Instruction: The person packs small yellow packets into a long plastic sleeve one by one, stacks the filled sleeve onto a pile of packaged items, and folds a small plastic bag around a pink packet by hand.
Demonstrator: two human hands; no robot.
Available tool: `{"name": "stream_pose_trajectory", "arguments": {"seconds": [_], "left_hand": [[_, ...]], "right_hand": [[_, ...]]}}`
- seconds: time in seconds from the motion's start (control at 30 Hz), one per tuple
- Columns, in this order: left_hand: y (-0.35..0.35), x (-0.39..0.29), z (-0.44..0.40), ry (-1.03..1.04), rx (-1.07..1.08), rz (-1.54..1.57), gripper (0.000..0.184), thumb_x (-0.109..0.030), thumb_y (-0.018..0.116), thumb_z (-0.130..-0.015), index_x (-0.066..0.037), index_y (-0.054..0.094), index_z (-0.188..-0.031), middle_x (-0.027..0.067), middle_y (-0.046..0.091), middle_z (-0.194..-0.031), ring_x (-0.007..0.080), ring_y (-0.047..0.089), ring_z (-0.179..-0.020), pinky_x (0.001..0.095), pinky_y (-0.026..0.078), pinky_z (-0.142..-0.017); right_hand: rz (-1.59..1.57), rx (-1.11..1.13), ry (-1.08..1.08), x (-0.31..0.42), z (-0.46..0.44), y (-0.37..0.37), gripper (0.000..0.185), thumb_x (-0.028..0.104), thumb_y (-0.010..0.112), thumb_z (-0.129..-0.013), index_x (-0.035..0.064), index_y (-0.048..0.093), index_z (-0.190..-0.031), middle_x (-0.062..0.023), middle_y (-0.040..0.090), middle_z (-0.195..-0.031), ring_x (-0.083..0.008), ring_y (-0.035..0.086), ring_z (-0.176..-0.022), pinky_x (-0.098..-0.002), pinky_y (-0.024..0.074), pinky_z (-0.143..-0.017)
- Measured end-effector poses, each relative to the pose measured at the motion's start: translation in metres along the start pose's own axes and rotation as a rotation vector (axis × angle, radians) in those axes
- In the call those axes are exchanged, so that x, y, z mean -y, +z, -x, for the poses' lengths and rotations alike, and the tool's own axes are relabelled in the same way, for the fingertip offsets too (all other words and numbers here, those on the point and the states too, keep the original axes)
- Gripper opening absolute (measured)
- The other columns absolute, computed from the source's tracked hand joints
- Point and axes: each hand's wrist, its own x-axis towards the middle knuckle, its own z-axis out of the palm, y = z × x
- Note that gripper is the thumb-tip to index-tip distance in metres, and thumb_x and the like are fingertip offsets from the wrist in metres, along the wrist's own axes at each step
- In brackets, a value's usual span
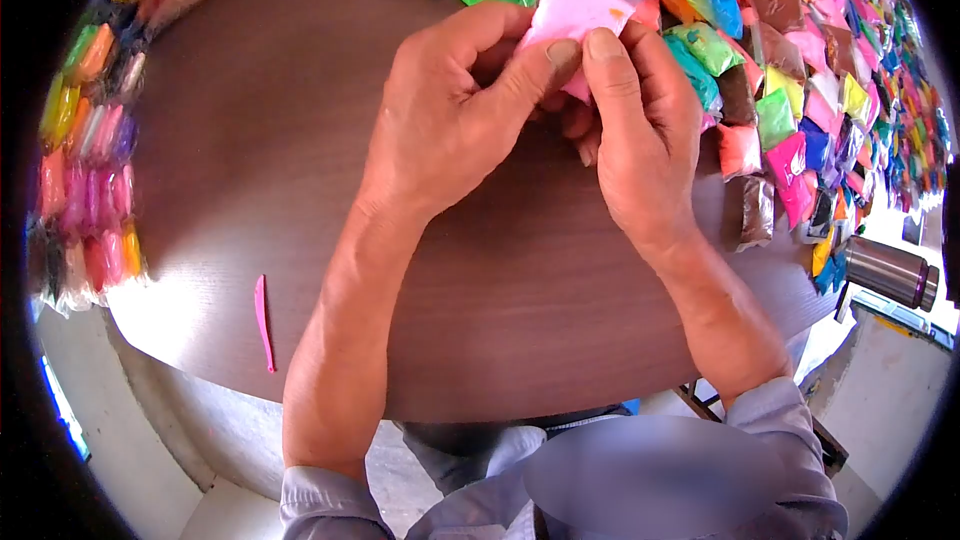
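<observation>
Both hands pinch a small clear packet of light pink clay (pixel 578 8) above the far side of the table. My left hand (pixel 455 100) grips its left edge, thumb on the front and fingers curled behind. On the right edge, my right hand (pixel 645 120) is closed in the same way, its thumb beside the left one. A little orange mark shows near the packet's right side. The packet's lower part is partly hidden by the thumbs.
A heap of colourful clay packets (pixel 790 90) covers the table's far right. More bagged packets (pixel 90 165) line the left edge. A pink plastic knife (pixel 264 325) lies on the brown table (pixel 230 190). A metal cylinder (pixel 890 272) is at the right.
</observation>
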Motion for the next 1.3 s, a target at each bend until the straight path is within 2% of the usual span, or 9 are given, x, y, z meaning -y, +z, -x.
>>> {"name": "stream_pose_trajectory", "arguments": {"seconds": [0.23,0.3,0.33,0.4,0.6,0.67,0.8,1.07,1.3], "left_hand": [[0.003,-0.004,0.001,-0.030,-0.018,0.068,0.028,-0.027,0.069,-0.105,0.000,0.073,-0.114,0.0008,0.073,-0.090,0.0057,0.065,-0.076,0.0223,0.053,-0.067],[0.004,-0.003,0.001,-0.026,-0.035,0.066,0.028,-0.027,0.069,-0.105,-0.001,0.074,-0.113,0.0006,0.073,-0.090,0.0055,0.064,-0.076,0.0222,0.053,-0.066],[0.003,-0.001,0.001,-0.014,-0.037,0.049,0.028,-0.027,0.069,-0.105,-0.001,0.074,-0.112,0.0002,0.073,-0.090,0.0054,0.063,-0.075,0.0222,0.052,-0.066],[0.001,0.003,0.000,-0.002,-0.039,0.033,0.027,-0.027,0.069,-0.105,-0.001,0.074,-0.111,-0.0003,0.072,-0.089,0.0052,0.063,-0.075,0.0223,0.052,-0.066],[0.001,-0.002,0.001,0.008,-0.023,-0.018,0.028,-0.029,0.069,-0.105,-0.002,0.074,-0.109,-0.0026,0.069,-0.087,0.0053,0.061,-0.074,0.0228,0.050,-0.065],[0.005,-0.006,0.001,-0.015,-0.103,0.106,0.026,-0.022,0.071,-0.102,0.003,0.074,-0.102,0.0030,0.074,-0.084,0.0080,0.066,-0.078,0.0265,0.054,-0.070],[0.005,-0.005,-0.001,-0.047,-0.133,0.073,0.026,-0.023,0.072,-0.101,0.003,0.074,-0.101,0.0024,0.074,-0.084,0.0076,0.066,-0.079,0.0261,0.054,-0.071],[0.001,0.009,-0.004,0.076,-0.157,0.016,0.026,-0.023,0.072,-0.101,0.002,0.073,-0.095,-0.0006,0.069,-0.076,0.0048,0.058,-0.071,0.0251,0.048,-0.063],[0.005,0.000,-0.002,0.033,-0.173,0.066,0.025,-0.023,0.074,-0.100,0.001,0.072,-0.094,-0.0011,0.069,-0.079,0.0045,0.059,-0.072,0.0235,0.047,-0.063]], "right_hand": [[0.053,-0.006,-0.016,-0.003,0.001,-0.001,0.021,0.021,0.059,-0.109,0.0028,0.062,-0.099,0.0051,0.059,-0.079,-0.0008,0.048,-0.067,-0.0212,0.0389,-0.054],[0.081,-0.003,-0.103,-0.009,-0.001,-0.001,0.026,0.029,0.056,-0.111,0.0055,0.067,-0.110,0.0038,0.063,-0.077,-0.0019,0.050,-0.057,-0.0184,0.0359,-0.046],[0.081,-0.002,-0.103,-0.007,0.000,-0.001,0.026,0.029,0.056,-0.111,0.0055,0.067,-0.110,0.0038,0.063,-0.077,-0.0019,0.050,-0.057,-0.0184,0.0359,-0.046],[0.014,0.016,-0.013,0.002,0.001,0.001,0.021,0.020,0.059,-0.109,0.0029,0.061,-0.098,0.0046,0.059,-0.082,-0.0009,0.049,-0.067,-0.0210,0.0403,-0.054],[0.069,-0.015,-0.003,0.002,0.003,0.001,0.019,0.018,0.060,-0.109,0.0033,0.061,-0.097,0.0047,0.059,-0.081,-0.0015,0.049,-0.067,-0.0216,0.0400,-0.053],[0.078,0.003,-0.020,0.000,0.004,0.000,0.018,0.017,0.060,-0.108,0.0030,0.061,-0.097,0.0049,0.058,-0.080,-0.0015,0.049,-0.067,-0.0217,0.0392,-0.054],[0.106,0.063,-0.119,0.000,0.003,0.002,0.014,0.013,0.061,-0.107,0.0014,0.062,-0.099,0.0055,0.055,-0.078,-0.0011,0.045,-0.069,-0.0218,0.0368,-0.057],[0.077,0.059,-0.070,0.001,0.004,0.002,0.019,0.017,0.063,-0.107,0.0001,0.062,-0.098,0.0063,0.054,-0.077,-0.0011,0.043,-0.070,-0.0225,0.0350,-0.058],[0.135,0.028,-0.076,-0.003,0.004,-0.001,0.019,0.014,0.063,-0.106,0.0002,0.061,-0.092,0.0059,0.053,-0.075,-0.0016,0.043,-0.069,-0.0229,0.0351,-0.056]]}}
